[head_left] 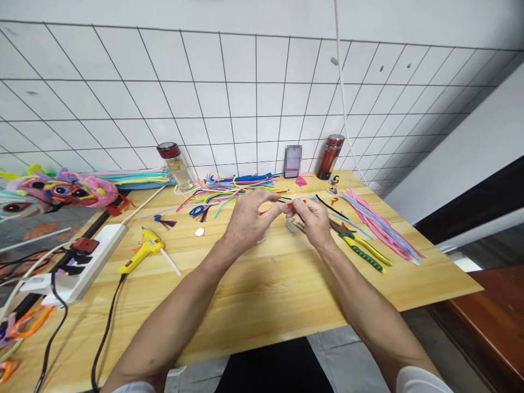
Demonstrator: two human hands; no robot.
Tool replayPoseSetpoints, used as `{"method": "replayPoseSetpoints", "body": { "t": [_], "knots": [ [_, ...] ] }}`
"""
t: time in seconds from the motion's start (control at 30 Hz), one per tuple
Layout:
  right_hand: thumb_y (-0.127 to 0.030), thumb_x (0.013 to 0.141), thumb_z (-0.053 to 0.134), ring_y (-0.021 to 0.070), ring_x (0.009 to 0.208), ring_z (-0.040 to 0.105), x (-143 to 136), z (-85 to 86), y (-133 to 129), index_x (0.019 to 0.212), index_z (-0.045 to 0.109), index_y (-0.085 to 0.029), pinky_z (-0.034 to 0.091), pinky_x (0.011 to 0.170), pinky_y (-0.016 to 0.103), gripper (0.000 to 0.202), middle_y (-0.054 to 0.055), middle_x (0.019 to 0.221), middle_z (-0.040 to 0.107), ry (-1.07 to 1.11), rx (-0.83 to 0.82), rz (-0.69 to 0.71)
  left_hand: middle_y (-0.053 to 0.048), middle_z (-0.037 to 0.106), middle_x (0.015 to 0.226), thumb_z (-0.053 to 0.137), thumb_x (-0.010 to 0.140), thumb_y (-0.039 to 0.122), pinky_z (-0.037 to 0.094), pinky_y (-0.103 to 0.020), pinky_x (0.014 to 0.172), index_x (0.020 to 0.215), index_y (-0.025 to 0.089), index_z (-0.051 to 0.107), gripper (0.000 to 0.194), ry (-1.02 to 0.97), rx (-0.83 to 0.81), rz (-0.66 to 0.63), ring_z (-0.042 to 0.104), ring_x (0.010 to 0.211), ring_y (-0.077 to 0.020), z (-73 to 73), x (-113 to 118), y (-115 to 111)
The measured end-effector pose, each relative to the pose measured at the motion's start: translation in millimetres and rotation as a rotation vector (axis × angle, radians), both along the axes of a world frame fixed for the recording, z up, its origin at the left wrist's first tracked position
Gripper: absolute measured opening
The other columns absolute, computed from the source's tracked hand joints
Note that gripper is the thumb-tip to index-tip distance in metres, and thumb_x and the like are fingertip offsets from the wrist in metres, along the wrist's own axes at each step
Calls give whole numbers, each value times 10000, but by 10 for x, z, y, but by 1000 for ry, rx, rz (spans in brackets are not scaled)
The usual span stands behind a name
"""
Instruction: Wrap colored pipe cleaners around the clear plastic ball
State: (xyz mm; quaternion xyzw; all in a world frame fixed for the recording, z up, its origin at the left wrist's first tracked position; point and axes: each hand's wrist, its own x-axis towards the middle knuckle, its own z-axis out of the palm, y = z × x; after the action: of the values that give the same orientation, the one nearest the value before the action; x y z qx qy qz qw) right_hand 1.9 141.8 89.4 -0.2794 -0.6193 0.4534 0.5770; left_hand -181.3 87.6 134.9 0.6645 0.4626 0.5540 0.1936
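Observation:
Both hands meet above the middle of the wooden table. My left hand [250,215] has its thumb and a finger closed on a small red piece [290,205], the other fingers curved above it. My right hand [313,218] pinches the same red piece from the right side. The piece is small and mostly covered by the fingertips. Behind the hands lie fuzzy coloured stems [223,191] in blue, yellow and pink. Pliers [362,248] with green and yellow handles rest to the right of my right hand.
A yellow glue gun [141,251] and a white power strip [92,262] are at the left. Along the wall stand a glass bottle [178,168], a phone [292,162] and a red flask [331,158]. Pink and blue stems [379,224] lie right. Colourful fuzzy figures [61,194] sit far left.

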Motion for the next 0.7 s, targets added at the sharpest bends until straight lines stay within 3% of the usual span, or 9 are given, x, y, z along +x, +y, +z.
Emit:
{"method": "replayPoseSetpoints", "body": {
  "t": [0.1,0.17,0.33,0.53,0.7],
  "knots": [
    [-692,879,769,150,590,647,-36,13,-49,728,793,-218,556,675,302,498,12,654,730,-55,1,22,-39,807,822,743,892,262,497,-301,751,858,244,810,77,57,-105,-89,718,780,-209,-19,33,-17],
    [-696,862,785,143,586,641,-59,10,-59,734,791,-217,549,675,294,496,10,658,731,-23,-28,30,-31,801,798,737,884,255,479,-288,711,848,235,795,71,28,-113,-77,706,729,-192,-56,61,-11],
    [-666,810,847,122,586,625,-83,-28,-29,739,752,-217,532,641,268,464,1,697,736,144,-111,16,-20,762,755,716,891,286,462,-274,684,810,218,733,107,50,-93,-20,664,682,-168,-83,85,-7],
    [-585,821,842,117,552,593,-76,-17,-24,718,734,-213,503,591,258,401,-5,642,694,220,-152,21,12,653,621,634,941,320,373,-263,592,794,214,712,197,167,-181,-163,552,588,-148,-20,69,-49],
    [-477,822,821,101,519,540,-77,-4,-5,682,690,-210,457,518,231,329,-23,588,625,319,-217,8,17,603,605,614,953,359,354,-259,588,735,217,668,265,157,-164,-199,522,593,-145,-72,113,-64]
  ]
}}
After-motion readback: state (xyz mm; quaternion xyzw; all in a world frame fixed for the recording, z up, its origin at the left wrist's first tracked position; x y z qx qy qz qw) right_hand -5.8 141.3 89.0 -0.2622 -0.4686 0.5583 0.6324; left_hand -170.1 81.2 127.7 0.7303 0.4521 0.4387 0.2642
